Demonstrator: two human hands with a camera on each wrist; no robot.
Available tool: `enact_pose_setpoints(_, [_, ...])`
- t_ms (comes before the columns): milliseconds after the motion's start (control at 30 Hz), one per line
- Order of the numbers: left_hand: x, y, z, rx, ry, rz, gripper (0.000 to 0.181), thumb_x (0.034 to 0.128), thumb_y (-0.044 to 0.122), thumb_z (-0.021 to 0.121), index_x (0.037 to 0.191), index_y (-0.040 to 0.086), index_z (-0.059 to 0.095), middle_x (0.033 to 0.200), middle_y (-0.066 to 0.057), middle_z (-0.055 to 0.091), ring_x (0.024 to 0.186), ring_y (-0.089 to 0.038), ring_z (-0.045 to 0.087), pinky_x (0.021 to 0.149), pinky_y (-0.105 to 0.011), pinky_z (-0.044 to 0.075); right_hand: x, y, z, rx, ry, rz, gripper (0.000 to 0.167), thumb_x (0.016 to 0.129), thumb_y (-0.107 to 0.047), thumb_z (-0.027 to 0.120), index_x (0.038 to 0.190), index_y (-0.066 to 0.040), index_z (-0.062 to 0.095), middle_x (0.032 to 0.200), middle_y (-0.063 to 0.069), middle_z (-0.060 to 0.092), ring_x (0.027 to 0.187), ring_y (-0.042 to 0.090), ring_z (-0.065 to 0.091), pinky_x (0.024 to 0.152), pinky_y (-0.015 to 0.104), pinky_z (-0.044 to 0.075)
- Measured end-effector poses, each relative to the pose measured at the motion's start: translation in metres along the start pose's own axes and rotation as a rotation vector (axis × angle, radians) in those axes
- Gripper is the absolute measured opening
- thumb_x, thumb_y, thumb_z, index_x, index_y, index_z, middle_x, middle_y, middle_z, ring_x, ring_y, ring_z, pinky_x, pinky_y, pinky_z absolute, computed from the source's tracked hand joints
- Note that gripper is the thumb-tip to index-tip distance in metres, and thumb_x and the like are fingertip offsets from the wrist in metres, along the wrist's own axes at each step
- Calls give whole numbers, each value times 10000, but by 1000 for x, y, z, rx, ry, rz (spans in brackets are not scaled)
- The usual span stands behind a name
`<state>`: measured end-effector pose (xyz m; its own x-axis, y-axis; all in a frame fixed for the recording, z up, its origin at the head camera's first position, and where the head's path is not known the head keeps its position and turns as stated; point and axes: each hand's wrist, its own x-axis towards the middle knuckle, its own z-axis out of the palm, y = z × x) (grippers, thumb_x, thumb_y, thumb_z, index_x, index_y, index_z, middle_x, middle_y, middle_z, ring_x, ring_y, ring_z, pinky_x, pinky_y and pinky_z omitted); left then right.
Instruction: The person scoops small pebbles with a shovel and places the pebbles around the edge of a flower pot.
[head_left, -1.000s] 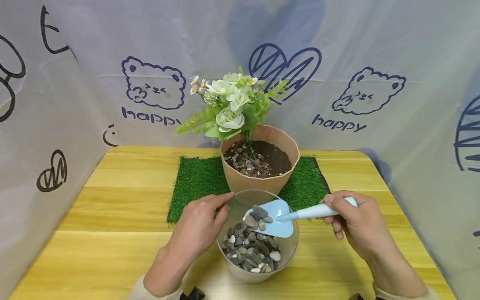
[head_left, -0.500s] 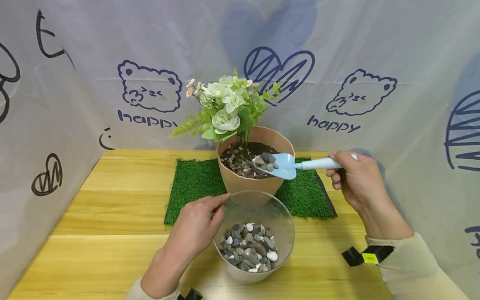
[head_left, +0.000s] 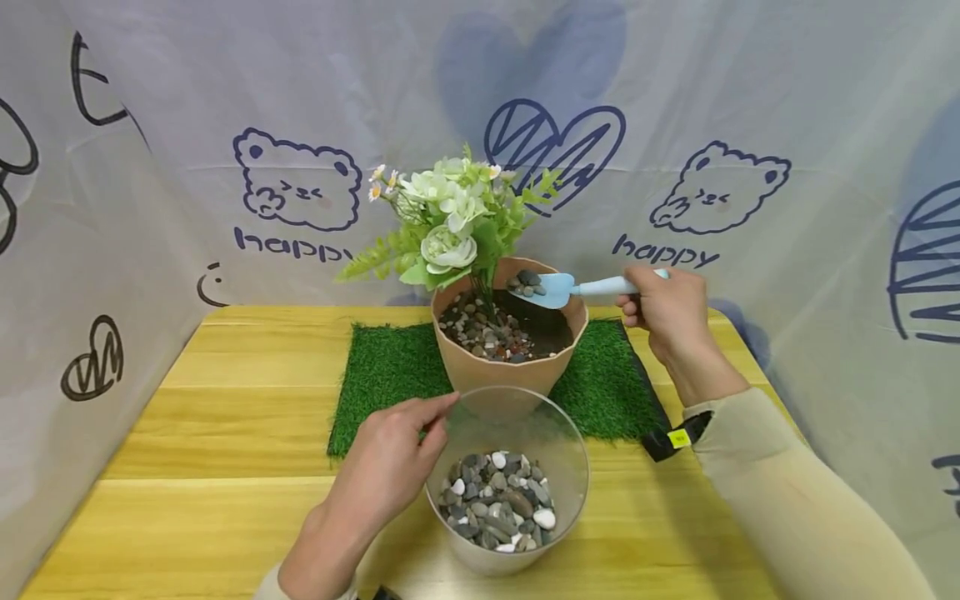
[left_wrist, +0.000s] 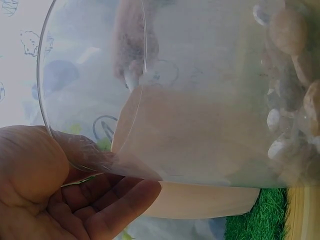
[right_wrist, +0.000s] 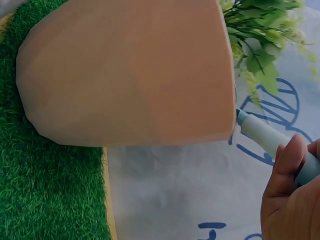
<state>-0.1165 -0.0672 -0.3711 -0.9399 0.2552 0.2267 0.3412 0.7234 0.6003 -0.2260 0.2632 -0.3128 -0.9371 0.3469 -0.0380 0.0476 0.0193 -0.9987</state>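
Note:
My right hand grips the pale handle of a light blue scoop, which carries several grey pebbles above the back right of the terracotta-coloured pot. White flowers with green leaves stand in that pot, with small stones around the stems and dark soil to the right. In the right wrist view the scoop's handle passes behind the pot's rim. My left hand pinches the rim of a clear container half filled with pebbles; the left wrist view shows the thumb and fingers at its wall.
A green grass mat lies under the pot on the wooden table. Behind the table hangs a pale cloth with bear and heart drawings. The clear container stands directly in front of the pot.
From over the clear container, my right hand has moved the loaded scoop up and away to the pot, and most recently farther back over it. The left hand has stayed at the container's rim.

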Motion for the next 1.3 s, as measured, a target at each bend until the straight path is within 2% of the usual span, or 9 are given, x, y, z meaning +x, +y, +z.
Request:
enact_pose_setpoints(167, [0, 0, 0, -4, 0, 4, 355, 1002, 117, 652, 1346, 155, 731, 1177, -45, 774, 499, -26, 411, 483, -227, 425, 4, 0, 16, -82, 17, -34, 227, 998, -160, 613, 1044, 59, 654, 594, -12, 662, 492, 50, 609, 502, 223, 576])
enact_pose_setpoints(300, [0, 0, 0, -3, 2, 3, 354, 1002, 119, 659, 1346, 162, 732, 1172, -41, 774, 494, -25, 409, 479, -228, 422, 4, -2, 29, -196, 34, -79, 214, 975, -175, 610, 972, 30, 670, 596, -4, 665, 483, 63, 628, 538, 259, 609])
enact_pose_setpoints(433, [0, 0, 0, -4, -1, -6, 354, 1004, 129, 664, 1350, 172, 729, 1201, -47, 772, 485, -23, 407, 480, -228, 423, 1, -6, 39, -318, 48, -132, 210, 954, -194, 607, 854, -16, 658, 617, 48, 682, 490, 131, 643, 523, 286, 601])
enact_pose_setpoints(600, [0, 0, 0, -12, -1, -6, 351, 1005, 128, 672, 1349, 159, 728, 1226, -58, 768, 486, -24, 412, 486, -226, 428, -6, -8, 46, -528, 80, -256, 297, 967, -272, 610, 763, -67, 677, 631, 79, 708, 539, 286, 696, 454, 284, 509])
enact_pose_setpoints(733, [-1, 0, 0, -14, 2, -5, 351, 1003, 127, 673, 1348, 161, 729, 1234, -61, 767, 483, -24, 411, 485, -227, 428, -10, -8, 47, -621, 100, -349, 308, 992, -316, 622, 811, -81, 708, 644, 101, 716, 497, 226, 679, 413, 273, 461])
enact_pose_setpoints(833, [-1, -1, 0, -14, -1, -9, 353, 1005, 131, 670, 1351, 167, 728, 1249, -63, 763, 481, -26, 411, 486, -228, 431, -13, -8, 48, -714, 124, -458, 315, 1001, -324, 622, 864, -62, 731, 581, 79, 642, 440, 172, 570, 409, 277, 403])
enact_pose_setpoints(933, [-1, 0, -1, -16, 1, -8, 352, 1006, 132, 668, 1351, 167, 728, 1261, -66, 759, 485, -26, 412, 491, -227, 432, -17, -8, 48, -798, 153, -574, 326, 1003, -315, 631, 921, -26, 758, 545, 45, 563, 439, 191, 474, 441, 306, 370])
enact_pose_setpoints(1100, [0, -1, 0, -24, 5, 3, 349, 1005, 128, 669, 1347, 165, 729, 1257, -68, 761, 480, -20, 408, 488, -224, 434, -26, -8, 48, -826, 166, -678, 291, 981, -269, 666, 916, -6, 772, 545, 64, 566, 435, 189, 439, 436, 326, 364])
enact_pose_setpoints(1300, [0, -1, 0, -29, 1, -3, 351, 1003, 122, 670, 1347, 158, 728, 1260, -73, 760, 471, -21, 403, 479, -226, 432, -30, -7, 46, -831, 126, -690, 288, 984, -261, 661, 932, -3, 781, 551, 62, 577, 413, 126, 401, 396, 288, 334])
